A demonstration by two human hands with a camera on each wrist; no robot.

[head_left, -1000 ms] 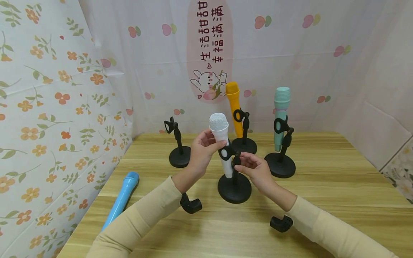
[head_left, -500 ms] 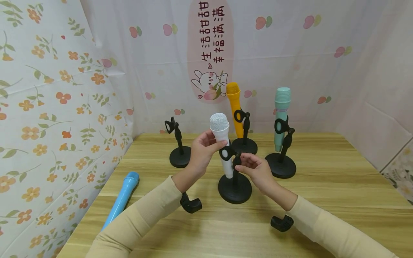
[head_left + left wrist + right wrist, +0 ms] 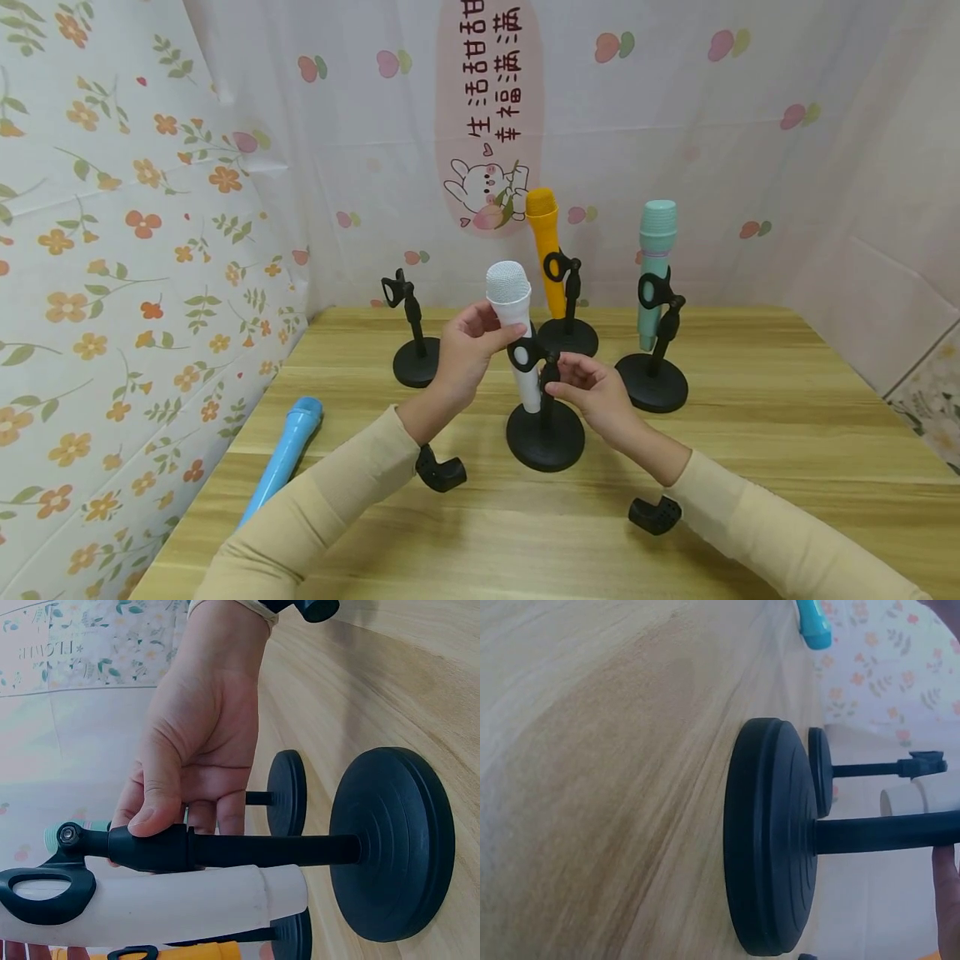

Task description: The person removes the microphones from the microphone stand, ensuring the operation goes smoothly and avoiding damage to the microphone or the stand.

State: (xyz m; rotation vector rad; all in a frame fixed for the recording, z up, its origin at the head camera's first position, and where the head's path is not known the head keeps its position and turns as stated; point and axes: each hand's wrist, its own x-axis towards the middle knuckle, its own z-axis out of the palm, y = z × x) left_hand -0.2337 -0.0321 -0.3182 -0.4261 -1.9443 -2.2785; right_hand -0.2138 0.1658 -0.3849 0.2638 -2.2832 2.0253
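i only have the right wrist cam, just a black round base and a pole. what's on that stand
Observer: A white microphone sits in the clip of that stand.
Operator: anyone holding the mic
Observer: Yes, the left hand grips it just below the mesh head.
Operator: and the right hand
Observer: The right hand pinches the stand's pole just below the clip joint.
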